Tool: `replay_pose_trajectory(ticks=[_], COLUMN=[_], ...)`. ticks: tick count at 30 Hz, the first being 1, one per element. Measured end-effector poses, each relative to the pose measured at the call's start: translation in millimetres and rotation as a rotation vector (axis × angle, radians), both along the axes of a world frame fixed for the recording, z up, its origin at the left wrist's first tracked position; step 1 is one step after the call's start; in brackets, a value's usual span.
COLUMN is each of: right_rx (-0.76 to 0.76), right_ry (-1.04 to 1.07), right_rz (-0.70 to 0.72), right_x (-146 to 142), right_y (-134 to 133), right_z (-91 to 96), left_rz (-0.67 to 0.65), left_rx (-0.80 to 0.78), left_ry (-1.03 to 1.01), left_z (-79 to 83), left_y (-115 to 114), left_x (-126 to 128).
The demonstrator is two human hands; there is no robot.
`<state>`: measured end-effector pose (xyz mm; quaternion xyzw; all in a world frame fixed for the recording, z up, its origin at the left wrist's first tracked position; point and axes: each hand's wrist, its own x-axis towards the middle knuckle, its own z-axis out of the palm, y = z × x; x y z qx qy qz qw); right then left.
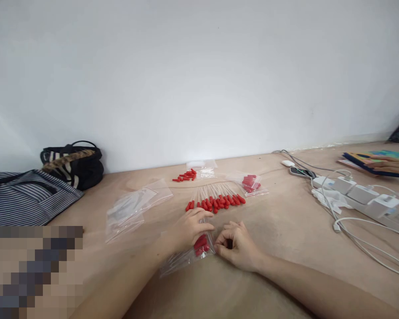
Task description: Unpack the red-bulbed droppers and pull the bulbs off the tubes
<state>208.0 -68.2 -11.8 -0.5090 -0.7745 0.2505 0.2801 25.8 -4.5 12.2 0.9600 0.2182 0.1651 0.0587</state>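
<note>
My left hand [189, 229] rests curled on a small clear plastic bag [186, 256] that holds red-tipped droppers, lying on the tan table [286, 230]. My right hand [236, 245] pinches the bag's right end, its fingers pressed together. Just beyond my hands lies a row of several loose droppers with red bulbs [216, 201]. Farther back are a small heap of red caps [185, 176] and a filled small bag [250, 183].
A pile of clear bags [134, 207] lies to the left. Striped bags [29, 195] and a black bag [73, 163] sit at the far left. At the right are a power strip with chargers [362, 195], white cables, a phone [299, 172], and another person's hand on a book [379, 161].
</note>
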Motion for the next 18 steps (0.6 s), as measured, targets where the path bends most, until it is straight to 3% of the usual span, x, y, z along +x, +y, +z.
replay_pose_trajectory(ticks=[7, 18], right_rx=[0.073, 0.505], right_ry=[-0.014, -0.196], right_rz=[0.022, 0.158], right_x=[2.0, 12.5], right_y=[-0.4, 11.7], right_z=[0.6, -4.6], left_rz=[-0.122, -0.123], left_rx=[0.142, 0.08], left_ry=[0.064, 0.009], left_z=[0.0, -4.5], left_y=[7.9, 1.9], left_x=[8.3, 5.2])
